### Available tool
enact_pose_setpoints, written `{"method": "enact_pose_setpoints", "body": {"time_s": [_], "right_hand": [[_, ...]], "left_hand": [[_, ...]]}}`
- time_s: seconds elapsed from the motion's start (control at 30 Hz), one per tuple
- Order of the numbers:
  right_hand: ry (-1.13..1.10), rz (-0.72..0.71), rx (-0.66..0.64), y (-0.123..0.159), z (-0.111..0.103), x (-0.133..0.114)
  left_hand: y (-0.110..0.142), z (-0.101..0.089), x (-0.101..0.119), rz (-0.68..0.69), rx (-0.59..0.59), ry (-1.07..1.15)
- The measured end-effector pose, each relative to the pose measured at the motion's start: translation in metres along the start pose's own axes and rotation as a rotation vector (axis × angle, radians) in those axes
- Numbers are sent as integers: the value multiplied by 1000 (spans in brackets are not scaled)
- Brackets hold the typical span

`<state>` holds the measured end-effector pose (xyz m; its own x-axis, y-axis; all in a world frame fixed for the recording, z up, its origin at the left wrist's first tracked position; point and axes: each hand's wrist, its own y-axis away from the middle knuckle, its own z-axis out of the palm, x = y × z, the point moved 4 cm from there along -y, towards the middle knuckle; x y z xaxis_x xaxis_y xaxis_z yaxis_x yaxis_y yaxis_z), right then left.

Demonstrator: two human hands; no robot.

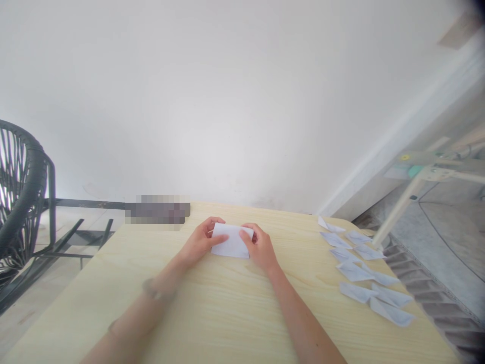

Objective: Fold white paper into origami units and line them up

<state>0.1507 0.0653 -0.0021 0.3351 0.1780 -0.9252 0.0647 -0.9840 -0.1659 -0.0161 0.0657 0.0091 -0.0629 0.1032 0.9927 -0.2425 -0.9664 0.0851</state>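
A folded white sheet of paper (232,244) is held up between my two hands over the middle of the wooden table (227,313). My left hand (200,241) grips its left edge, thumb lying across the front and fingers behind. On the right edge, my right hand (261,246) pinches it the same way, with the thumb near the upper corner. The fingers behind the paper are partly hidden. Several folded white paper boats (355,271) stand in rough rows along the table's right side, apart from my hands.
A white wall (242,101) rises behind the table. To the left is a dark woven chair (32,167). A pixelated patch (157,212) covers something at the table's back left corner. Beyond the right edge stands a pale metal frame (401,205).
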Motion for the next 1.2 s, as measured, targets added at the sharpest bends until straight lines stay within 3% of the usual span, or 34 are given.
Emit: {"method": "enact_pose_setpoints", "body": {"time_s": [0.23, 0.53, 0.87, 1.2], "right_hand": [[2, -15, -85, 1, 4, 1], [-31, -8, -52, 1, 3, -3], [-57, 6, -74, 1, 5, 1], [-51, 16, -104, 0, 6, 2]], "left_hand": [[1, -3, 0, -28, 70, -220], [0, -1, -5, -24, 81, -155], [3, 2, 4, 35, 98, -307], [2, -1, -4, 7, 97, -309]]}}
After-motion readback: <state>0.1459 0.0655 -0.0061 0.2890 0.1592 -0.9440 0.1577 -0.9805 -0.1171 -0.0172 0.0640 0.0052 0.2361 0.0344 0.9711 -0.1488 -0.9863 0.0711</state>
